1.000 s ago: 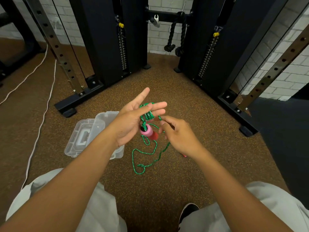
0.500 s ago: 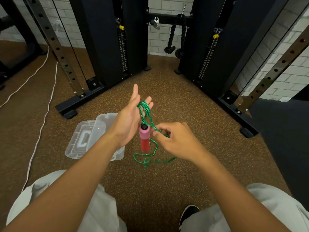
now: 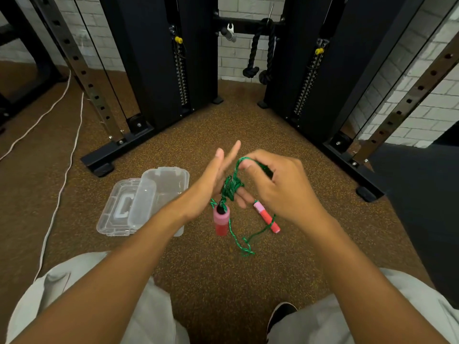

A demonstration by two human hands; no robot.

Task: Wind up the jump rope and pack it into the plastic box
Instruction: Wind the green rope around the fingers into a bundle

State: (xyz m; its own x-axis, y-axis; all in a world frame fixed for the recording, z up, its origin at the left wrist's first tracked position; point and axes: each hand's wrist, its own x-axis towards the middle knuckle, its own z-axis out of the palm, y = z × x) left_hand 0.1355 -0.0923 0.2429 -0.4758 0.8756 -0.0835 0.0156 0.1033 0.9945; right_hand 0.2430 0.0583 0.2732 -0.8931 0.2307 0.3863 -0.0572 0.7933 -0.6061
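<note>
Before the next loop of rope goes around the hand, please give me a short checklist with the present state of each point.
1. Left hand flat, fingers straight for winding: ok.
2. Green rope bundled on the left fingers: ok.
3. Right hand pinches the rope: ok.
4. First handle hangs free below the bundle: ok.
5. Second handle free of the loose rope: not ok, rope crosses it.
6. Plastic box open: ok.

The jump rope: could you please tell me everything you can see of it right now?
The jump rope is a thin green braided cord with two pink-and-red handles that look like foam. Part of the cord is wound in a bundle around the straight fingers of the left hand. The right hand pinches a loop of it above the bundle. One handle hangs below the left hand; the other handle lies lower right, tilted. Loose cord trails down between them.
</note>
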